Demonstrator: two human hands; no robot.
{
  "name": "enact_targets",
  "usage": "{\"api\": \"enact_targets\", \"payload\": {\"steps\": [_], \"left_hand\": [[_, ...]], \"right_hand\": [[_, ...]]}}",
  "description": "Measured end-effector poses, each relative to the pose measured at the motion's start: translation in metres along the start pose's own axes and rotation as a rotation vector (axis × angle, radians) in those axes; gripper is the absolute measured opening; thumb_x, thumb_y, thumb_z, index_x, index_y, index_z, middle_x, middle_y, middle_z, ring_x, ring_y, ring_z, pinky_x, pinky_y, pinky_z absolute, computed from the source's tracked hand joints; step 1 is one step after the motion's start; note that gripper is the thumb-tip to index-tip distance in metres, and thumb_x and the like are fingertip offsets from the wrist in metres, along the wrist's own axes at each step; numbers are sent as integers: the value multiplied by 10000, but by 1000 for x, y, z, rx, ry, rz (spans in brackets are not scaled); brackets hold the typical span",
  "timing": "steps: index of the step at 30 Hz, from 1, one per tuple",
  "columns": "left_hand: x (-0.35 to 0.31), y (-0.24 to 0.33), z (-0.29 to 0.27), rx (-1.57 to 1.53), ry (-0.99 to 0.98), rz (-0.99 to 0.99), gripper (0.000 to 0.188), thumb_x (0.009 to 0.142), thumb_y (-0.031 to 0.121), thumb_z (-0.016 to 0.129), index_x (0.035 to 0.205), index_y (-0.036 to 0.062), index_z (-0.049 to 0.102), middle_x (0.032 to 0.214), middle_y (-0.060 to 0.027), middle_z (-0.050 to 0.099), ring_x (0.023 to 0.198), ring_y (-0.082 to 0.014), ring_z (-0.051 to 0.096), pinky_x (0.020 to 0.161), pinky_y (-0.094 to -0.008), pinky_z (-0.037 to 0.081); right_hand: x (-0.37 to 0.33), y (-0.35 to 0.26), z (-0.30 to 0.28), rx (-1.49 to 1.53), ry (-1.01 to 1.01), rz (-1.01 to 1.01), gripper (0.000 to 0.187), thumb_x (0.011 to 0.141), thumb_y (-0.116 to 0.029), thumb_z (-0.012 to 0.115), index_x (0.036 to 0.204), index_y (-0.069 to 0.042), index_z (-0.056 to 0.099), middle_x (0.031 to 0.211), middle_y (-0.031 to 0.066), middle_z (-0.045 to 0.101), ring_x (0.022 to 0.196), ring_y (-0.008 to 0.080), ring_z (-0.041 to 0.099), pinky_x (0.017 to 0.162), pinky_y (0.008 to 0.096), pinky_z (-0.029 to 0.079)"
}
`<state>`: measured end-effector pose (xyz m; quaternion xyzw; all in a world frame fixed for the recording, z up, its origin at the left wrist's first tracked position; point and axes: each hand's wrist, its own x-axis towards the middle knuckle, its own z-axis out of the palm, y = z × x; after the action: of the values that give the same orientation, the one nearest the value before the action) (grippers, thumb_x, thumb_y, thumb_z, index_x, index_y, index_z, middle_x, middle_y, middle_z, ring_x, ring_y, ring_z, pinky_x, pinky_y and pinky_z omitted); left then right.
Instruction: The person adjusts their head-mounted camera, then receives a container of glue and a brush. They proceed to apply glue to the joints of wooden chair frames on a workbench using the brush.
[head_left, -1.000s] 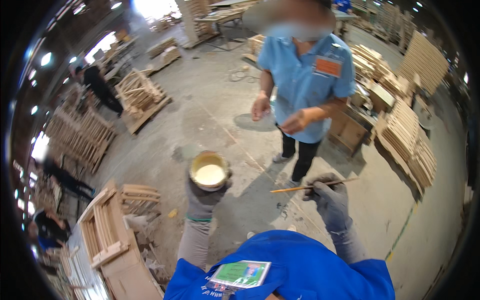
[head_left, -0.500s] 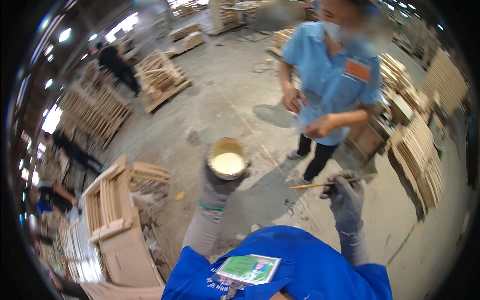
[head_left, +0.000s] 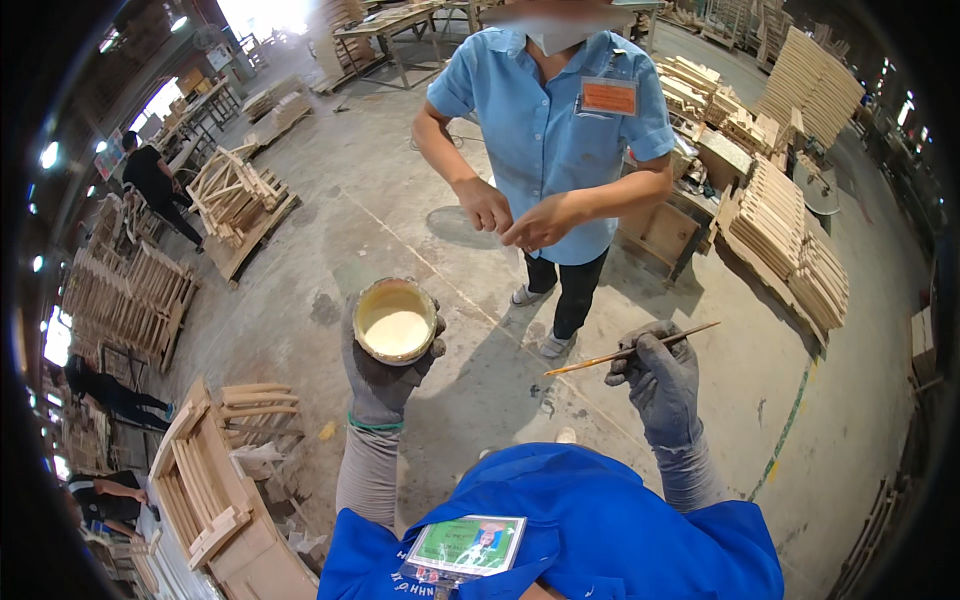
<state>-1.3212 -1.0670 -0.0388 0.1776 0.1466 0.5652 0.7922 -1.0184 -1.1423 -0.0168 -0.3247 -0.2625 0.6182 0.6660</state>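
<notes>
My left hand (head_left: pixel 385 385), in a grey glove, is wrapped round a small round pot (head_left: pixel 395 320) with a stained rim. Pale cream liquid (head_left: pixel 397 328) lies inside it. In my gloved right hand (head_left: pixel 658 380) a thin paintbrush (head_left: pixel 590 362) is pinched between thumb and fingers. It lies at a slant, one end toward the pot, the other rising to the right. Pot and brush are well apart. Whether bristles tip the brush is too small to tell.
A person in a light blue shirt (head_left: pixel 560 130) stands close in front, hands together. Wooden chair parts (head_left: pixel 205 490) lie at the lower left. Stacked wooden pieces (head_left: pixel 785 235) fill the right; a loaded pallet (head_left: pixel 235 205) stands far left. Other people work along the left.
The view has swung right, and the scene now sits further left. The person in blue appears nearer, with both hands brought together. I still hold the pot and brush.
</notes>
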Motion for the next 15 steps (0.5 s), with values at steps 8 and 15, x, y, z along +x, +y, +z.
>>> {"api": "enact_targets", "payload": {"steps": [8,15], "left_hand": [[14,-7,-9,-11,-13,-36,632,896,527,394,1283,29,404,1145,-243,505,984,-361,537,762,-442,501],[13,-4,-11,-14,8,-28,618,897,496,411,1293,22,394,1145,-236,504,982,-356,537,758,-431,497]], "right_hand": [[1,0,-3,-7,57,-3,64,895,-58,501,930,-6,510,818,129,594,680,204,628,605,323,561],[2,3,4,-23,73,1,59,895,-58,504,926,-9,514,802,125,595,676,203,627,610,326,563]]}}
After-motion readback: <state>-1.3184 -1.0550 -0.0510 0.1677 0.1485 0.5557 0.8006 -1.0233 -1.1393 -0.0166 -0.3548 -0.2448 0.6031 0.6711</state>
